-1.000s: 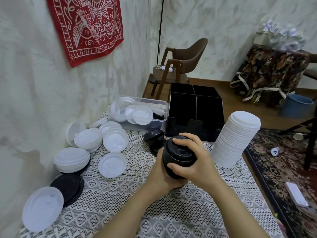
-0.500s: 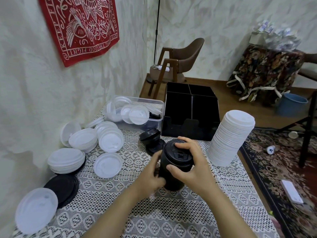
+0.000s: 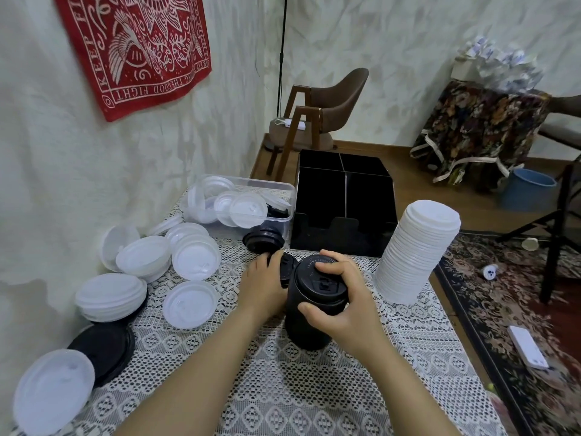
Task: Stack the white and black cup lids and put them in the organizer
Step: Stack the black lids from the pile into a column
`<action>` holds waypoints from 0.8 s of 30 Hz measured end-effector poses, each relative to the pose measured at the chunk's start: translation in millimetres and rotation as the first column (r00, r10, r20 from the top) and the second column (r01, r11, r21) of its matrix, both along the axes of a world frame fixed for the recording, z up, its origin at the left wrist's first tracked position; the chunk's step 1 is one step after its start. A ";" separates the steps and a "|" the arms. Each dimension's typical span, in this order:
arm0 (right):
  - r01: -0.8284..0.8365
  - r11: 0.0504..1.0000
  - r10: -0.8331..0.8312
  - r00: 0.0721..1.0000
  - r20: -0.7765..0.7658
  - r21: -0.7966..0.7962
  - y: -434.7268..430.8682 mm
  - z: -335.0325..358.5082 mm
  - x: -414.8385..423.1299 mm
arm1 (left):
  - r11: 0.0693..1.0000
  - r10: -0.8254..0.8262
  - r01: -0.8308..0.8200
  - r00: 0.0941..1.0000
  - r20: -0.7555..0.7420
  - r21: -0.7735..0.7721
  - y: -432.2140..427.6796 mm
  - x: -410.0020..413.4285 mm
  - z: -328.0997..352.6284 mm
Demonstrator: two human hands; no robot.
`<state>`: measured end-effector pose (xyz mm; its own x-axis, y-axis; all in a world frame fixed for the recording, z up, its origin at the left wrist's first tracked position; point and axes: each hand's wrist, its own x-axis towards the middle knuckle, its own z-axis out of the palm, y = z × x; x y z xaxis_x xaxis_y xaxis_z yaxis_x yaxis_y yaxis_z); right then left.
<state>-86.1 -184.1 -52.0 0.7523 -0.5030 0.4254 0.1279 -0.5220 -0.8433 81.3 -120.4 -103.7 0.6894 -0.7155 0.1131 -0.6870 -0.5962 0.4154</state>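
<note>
Right hand (image 3: 342, 302) grips the tall stack of black plastic cup lids (image 3: 308, 322): thumb on the near side, fingers curled over the top lid's rim. Stack stands upright approx. mid-desk, on the desk w/ white lace cloth (image 3: 283, 391).

Left hand (image 3: 262, 286) sits just left of that stack, fingertips down at a single black plastic lid (image 3: 287, 269) lying btwn hand & stack. Can't tell if it pinches that lid or only touches it.

A small pile of black domed lids (image 3: 263, 241) lies just beyond the left fingertips, in front of the clear plastic tub (image 3: 284, 190), which holds white lids.

The black box organizer w/ open compartments (image 3: 342, 199) stands at the back of the desk, right beside the tub.

A tall, slightly leaning column of white plastic cup lids (image 3: 415, 256) stands right of the black stack, nr the organizer's front right corner, apart from the right hand.

Loose white round lids (image 3: 191, 259) & low white piles spread along the desk's left side. Flat black lids (image 3: 105, 347) lie at the near left, partly under a white pile.
</note>
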 end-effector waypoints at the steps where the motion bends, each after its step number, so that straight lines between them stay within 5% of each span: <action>1: -0.001 1.000 0.001 1.000 -0.002 0.001 0.0 0.3 0.0 | 1.000 0.002 -0.002 1.000 0.015 0.030 -1.1 1.0 0.0; 14: -0.008 1.000 0.009 1.000 -0.017 0.011 0.1 1.0 -0.7 | 0.991 -0.130 0.131 0.991 -0.039 0.001 34.6 9.8 -3.4; 20: -0.013 1.000 0.013 1.000 -0.011 0.021 1.6 0.3 -0.7 | 0.998 0.065 -0.065 0.995 0.077 -0.005 38.0 -4.3 -8.8; 24: -0.015 1.000 0.016 1.000 -0.011 0.024 0.5 0.3 -0.6 | 0.998 -0.009 0.003 0.994 -0.109 -0.061 39.0 0.8 -7.3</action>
<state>-86.7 -183.6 -51.7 0.7649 -0.5009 0.4049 0.1260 -0.5001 -0.8568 82.1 -81.5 -111.0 0.6957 -0.7138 0.0804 -0.6390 -0.5639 0.5231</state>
